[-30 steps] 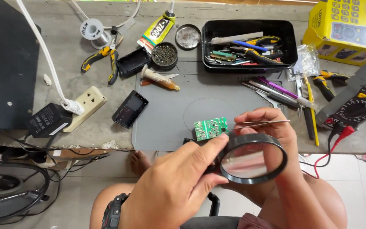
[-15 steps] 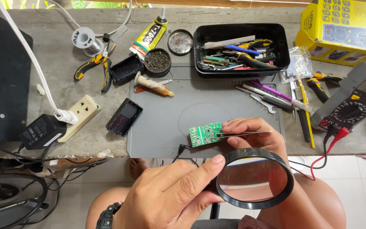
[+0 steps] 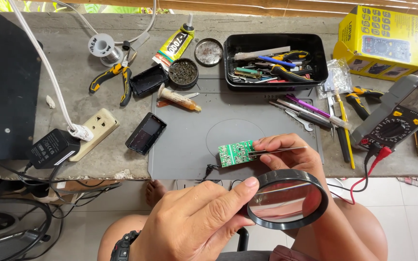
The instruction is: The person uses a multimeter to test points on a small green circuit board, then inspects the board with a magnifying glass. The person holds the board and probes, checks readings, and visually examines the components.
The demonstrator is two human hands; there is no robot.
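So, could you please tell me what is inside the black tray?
The black tray holds a jumble of hand tools: pliers, tweezers, a blue-handled piece. Whatever lies beneath them is covered.

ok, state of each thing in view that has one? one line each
left hand: gripping the magnifying glass
right hand: pinching the green circuit board, tweezers alongside
circuit board: lifted above the grey mat
round tin: open, lid beside it
power adapter: plugged into the socket strip

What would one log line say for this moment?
left hand: holds magnifying glass | right hand: holds green circuit board, tweezers | over grey mat
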